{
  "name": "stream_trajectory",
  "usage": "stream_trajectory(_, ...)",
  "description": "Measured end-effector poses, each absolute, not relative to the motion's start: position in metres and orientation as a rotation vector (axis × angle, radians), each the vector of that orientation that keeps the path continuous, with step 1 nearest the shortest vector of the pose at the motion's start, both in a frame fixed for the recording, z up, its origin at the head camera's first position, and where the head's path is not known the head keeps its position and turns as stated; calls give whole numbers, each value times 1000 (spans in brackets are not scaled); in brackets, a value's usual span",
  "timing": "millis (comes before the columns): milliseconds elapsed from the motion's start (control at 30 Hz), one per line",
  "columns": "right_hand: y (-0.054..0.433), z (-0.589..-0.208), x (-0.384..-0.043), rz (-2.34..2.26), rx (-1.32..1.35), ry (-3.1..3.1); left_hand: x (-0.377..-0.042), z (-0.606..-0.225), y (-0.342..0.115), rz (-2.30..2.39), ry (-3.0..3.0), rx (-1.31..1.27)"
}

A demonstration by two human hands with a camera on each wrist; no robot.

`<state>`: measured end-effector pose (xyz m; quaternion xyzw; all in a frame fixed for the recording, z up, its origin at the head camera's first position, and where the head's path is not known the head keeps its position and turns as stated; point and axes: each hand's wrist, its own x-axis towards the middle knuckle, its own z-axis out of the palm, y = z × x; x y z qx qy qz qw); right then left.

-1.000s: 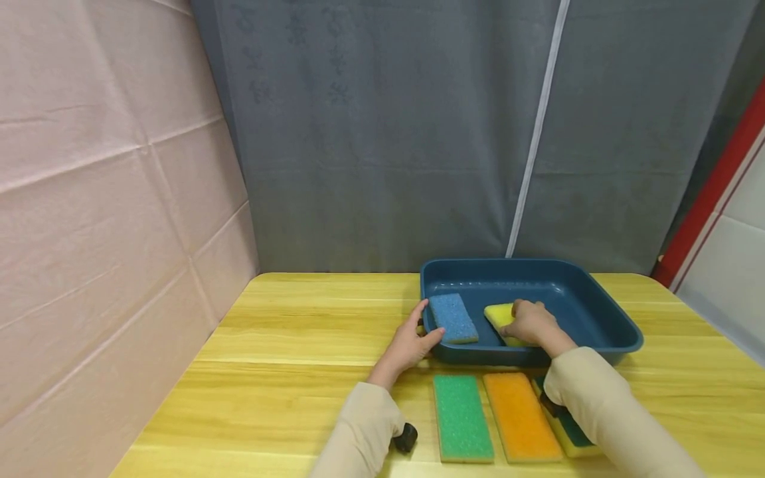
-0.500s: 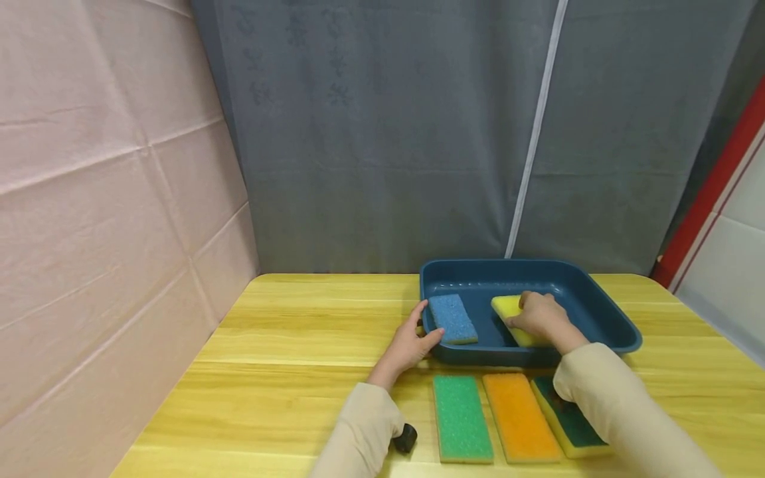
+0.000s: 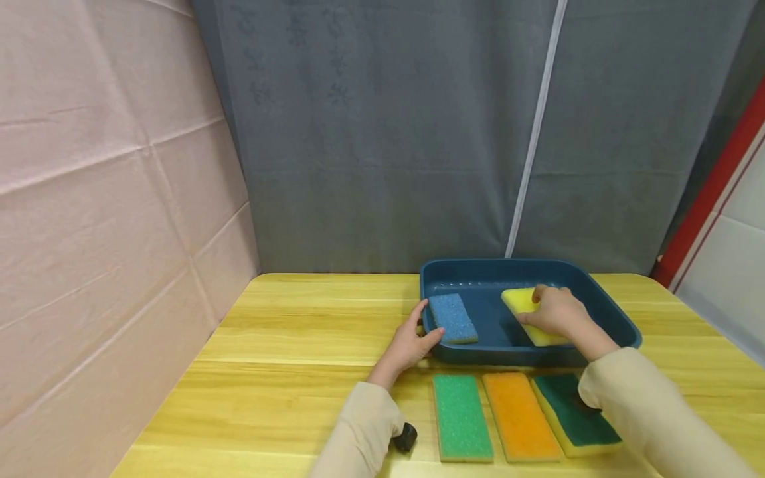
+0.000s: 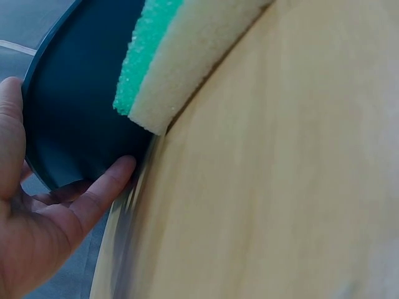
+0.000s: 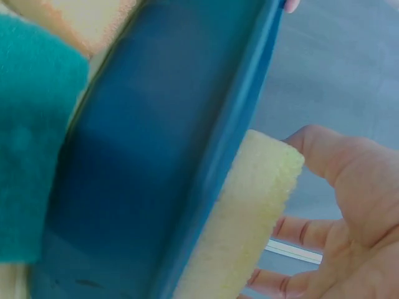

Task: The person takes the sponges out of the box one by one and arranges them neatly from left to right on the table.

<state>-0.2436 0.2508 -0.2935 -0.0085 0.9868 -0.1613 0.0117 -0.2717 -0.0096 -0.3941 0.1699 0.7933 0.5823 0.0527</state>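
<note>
In the head view my right hand [image 3: 558,311] holds a yellow sponge [image 3: 518,301] by its sides, thumb on the near side, over the blue tub [image 3: 532,356]. From the right wrist, the sponge's pale edge [image 5: 240,215] shows just above the tub's rim. My left hand [image 3: 408,342] grips the tub's near left corner; seen from the left wrist, its fingers [image 4: 103,192] press the outer wall. Inside the tub, near that hand, lies a blue sponge [image 3: 453,318]. Which part of the yellow sponge, if any, touches the tub floor is hidden.
In front of the tub a green sponge [image 3: 463,418], an orange sponge [image 3: 521,417] and a dark green and yellow sponge [image 3: 574,415] lie side by side on the wooden table [image 3: 287,372]. A grey curtain [image 3: 382,133] hangs behind.
My right hand has moved the yellow sponge to the right across the tub, slightly upward in the view. The right sleeve uncovers more of the dark green sponge. The left hand stays put.
</note>
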Motion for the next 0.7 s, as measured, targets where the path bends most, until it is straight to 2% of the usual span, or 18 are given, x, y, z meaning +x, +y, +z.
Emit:
stream_trajectory(333,257,-282,-227,-492,-43,3100,-273,-393,-11,1752,2447,508)
stream_trajectory(700,272,-290,-201,-518,-36,3122,-273,-394,-11,1742,2458,515)
